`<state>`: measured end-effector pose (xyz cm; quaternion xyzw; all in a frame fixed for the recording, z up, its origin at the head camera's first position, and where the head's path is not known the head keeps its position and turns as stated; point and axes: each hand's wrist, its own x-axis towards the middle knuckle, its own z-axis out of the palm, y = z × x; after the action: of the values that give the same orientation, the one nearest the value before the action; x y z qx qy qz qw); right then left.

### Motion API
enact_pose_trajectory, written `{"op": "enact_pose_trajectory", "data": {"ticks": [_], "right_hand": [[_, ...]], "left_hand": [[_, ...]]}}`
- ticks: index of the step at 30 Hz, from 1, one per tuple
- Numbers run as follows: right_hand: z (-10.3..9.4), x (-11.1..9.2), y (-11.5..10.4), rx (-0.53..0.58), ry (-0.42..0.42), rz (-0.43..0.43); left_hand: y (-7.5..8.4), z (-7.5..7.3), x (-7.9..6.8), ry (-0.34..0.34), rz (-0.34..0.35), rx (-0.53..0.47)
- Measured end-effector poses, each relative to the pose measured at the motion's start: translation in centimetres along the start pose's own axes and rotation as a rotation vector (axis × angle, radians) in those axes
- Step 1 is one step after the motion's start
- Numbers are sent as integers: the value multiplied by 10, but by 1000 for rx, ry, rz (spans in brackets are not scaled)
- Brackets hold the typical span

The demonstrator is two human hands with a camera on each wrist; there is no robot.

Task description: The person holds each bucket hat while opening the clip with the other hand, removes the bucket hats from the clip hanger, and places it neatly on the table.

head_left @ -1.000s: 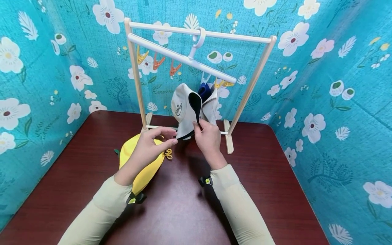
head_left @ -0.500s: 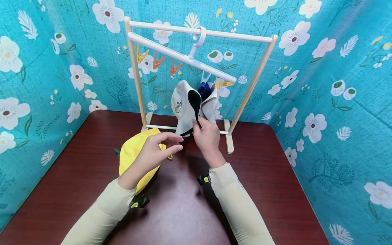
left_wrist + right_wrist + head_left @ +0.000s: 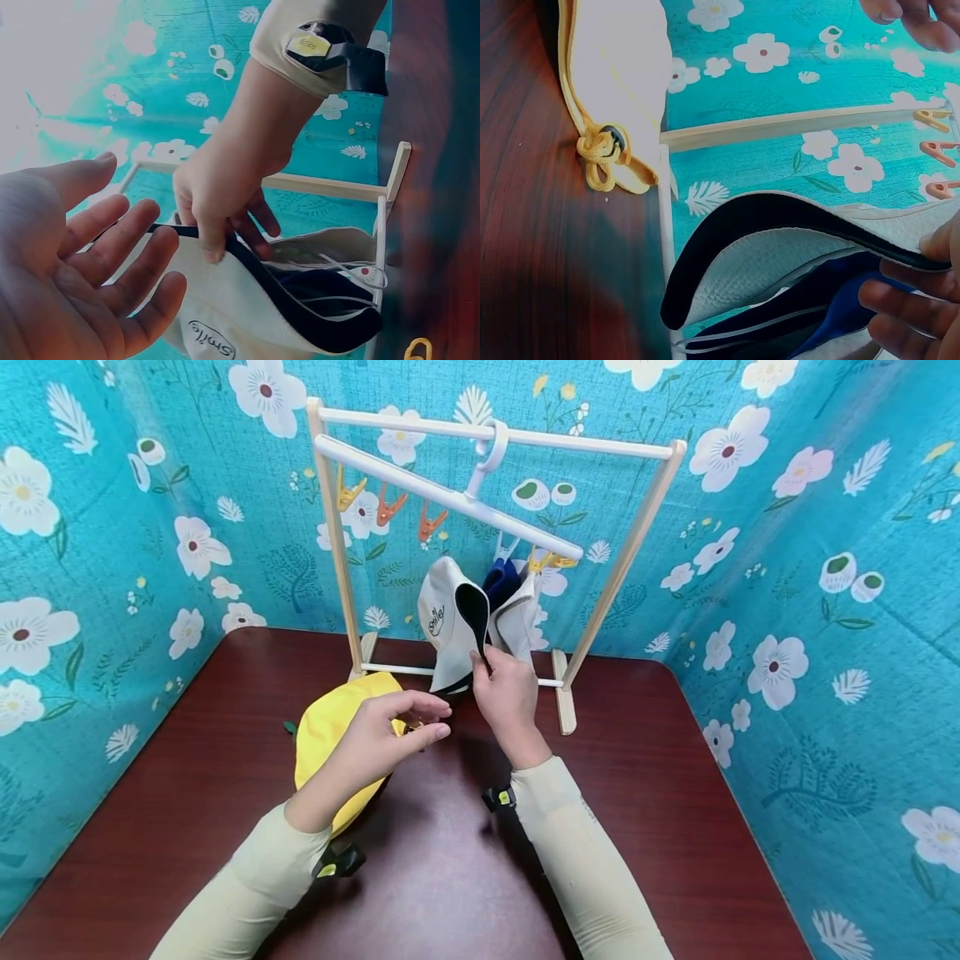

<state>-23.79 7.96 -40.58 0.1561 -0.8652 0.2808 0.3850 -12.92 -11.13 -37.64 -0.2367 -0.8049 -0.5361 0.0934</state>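
The right hand (image 3: 506,697) pinches the dark-edged brim of the white hat (image 3: 450,627), which hangs from a clip on the white hanger (image 3: 450,497) of the wooden rack (image 3: 622,560). The left hand (image 3: 382,739) hovers released, fingers loosely spread, just above the yellow hat (image 3: 326,735) lying on the bench (image 3: 637,793).

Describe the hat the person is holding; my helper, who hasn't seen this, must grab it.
Find the wooden rack at the table's back. On the white hanger hangs a cream bucket hat, its brim pinched by the right hand. Unlike the yellow hat lying on the table, it has a dark rim and "Smile" lettering.
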Motion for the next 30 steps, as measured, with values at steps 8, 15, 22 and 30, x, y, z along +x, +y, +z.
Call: {"op": "enact_pose_trajectory", "data": {"ticks": [8,15,22,30], "right_hand": [[6,-6,7,-35,-1,-26],[9,-11,12,-40,-9,-94],[12,-14,13,-45,-20,-103],[10,-22,12,-40,-47,-127]], "left_hand": [[15,-11,-2,0,-65,-35],[34,-24,-2,54,-44,65],[32,-33,-2,92,-21,97],[36,-34,-4,89,-24,88]]}}
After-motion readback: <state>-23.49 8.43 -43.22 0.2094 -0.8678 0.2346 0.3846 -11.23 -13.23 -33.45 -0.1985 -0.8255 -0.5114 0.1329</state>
